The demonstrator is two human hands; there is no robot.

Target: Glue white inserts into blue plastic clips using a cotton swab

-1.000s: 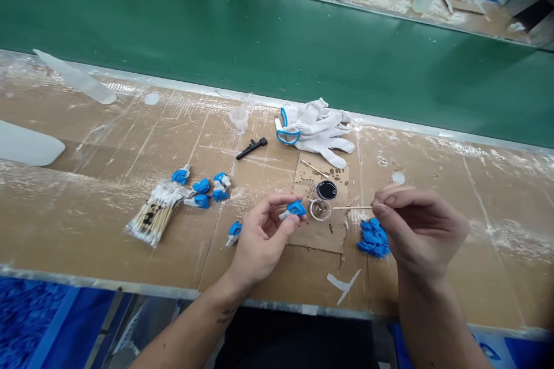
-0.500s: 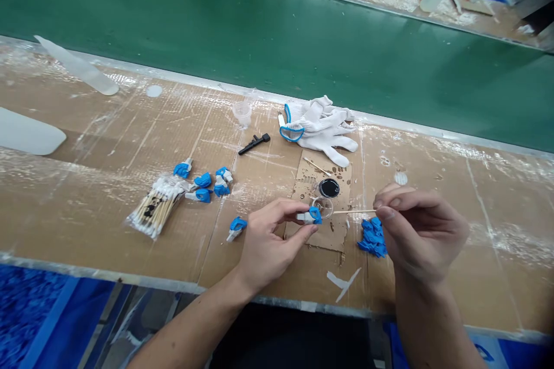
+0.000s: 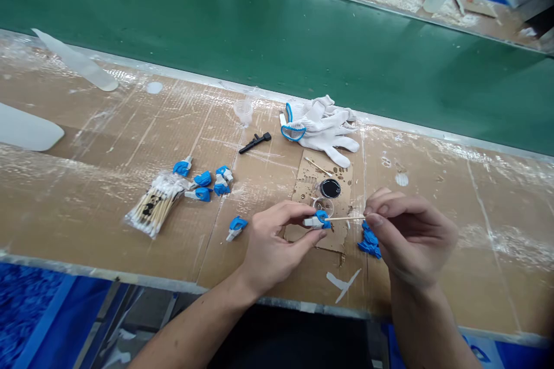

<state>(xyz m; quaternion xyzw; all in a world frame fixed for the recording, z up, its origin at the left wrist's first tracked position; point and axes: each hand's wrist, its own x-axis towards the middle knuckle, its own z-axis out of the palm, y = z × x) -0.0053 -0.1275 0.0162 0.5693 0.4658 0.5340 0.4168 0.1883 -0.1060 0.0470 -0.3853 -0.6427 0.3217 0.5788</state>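
Note:
Between its thumb and fingers, my left hand (image 3: 274,242) grips a small blue and white part (image 3: 318,219). My right hand (image 3: 411,236) pinches a thin cotton swab stick (image 3: 346,218), whose far end meets the blue side of that part. Behind them, a small cup of black liquid (image 3: 330,188) and a clear cup (image 3: 323,206) stand on a stained cardboard piece (image 3: 303,184), where another swab (image 3: 318,166) lies. A pile of blue pieces (image 3: 369,241) sits just left of my right hand, partly covered by it.
White gloves (image 3: 324,130), a black part (image 3: 255,143) and a clear cup (image 3: 243,111) lie towards the back. A bag of cotton swabs (image 3: 156,204) is at left, beside several blue and white parts (image 3: 202,179). A green strip (image 3: 216,29) runs behind the table.
My right hand has moved left with the swab, and my left hand slightly right with the part. The swab's end now touches the part; before, they were apart.

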